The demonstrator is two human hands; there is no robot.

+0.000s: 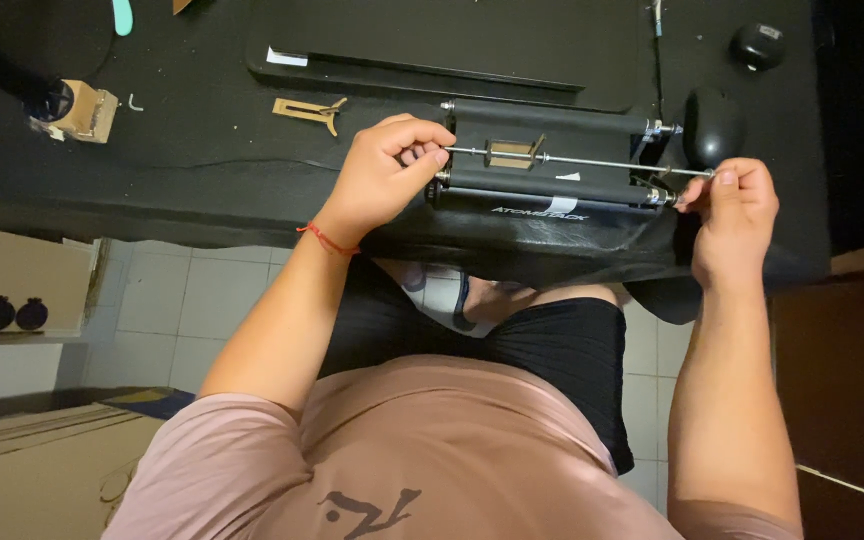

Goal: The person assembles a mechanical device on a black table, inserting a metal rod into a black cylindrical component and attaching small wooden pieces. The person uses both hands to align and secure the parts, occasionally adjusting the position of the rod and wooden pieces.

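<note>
A black roller assembly [552, 185] with two parallel black rollers and a thin metal rod [602, 162] lies on the black desk [202, 150] near its front edge. A small tan bracket [512, 152] sits on the rod between the rollers. My left hand [387, 175] is curled around the rod's left end at the frame. At the other end, my right hand [732, 215] pinches the rod's tip between thumb and fingers. A red string circles my left wrist.
A black computer mouse [714, 125] lies just behind the assembly's right end. A flat black panel [452, 45] lies further back, a tan wooden piece [307, 110] to its left, a small cardboard box [80, 110] at far left. Below are tiled floor and cardboard.
</note>
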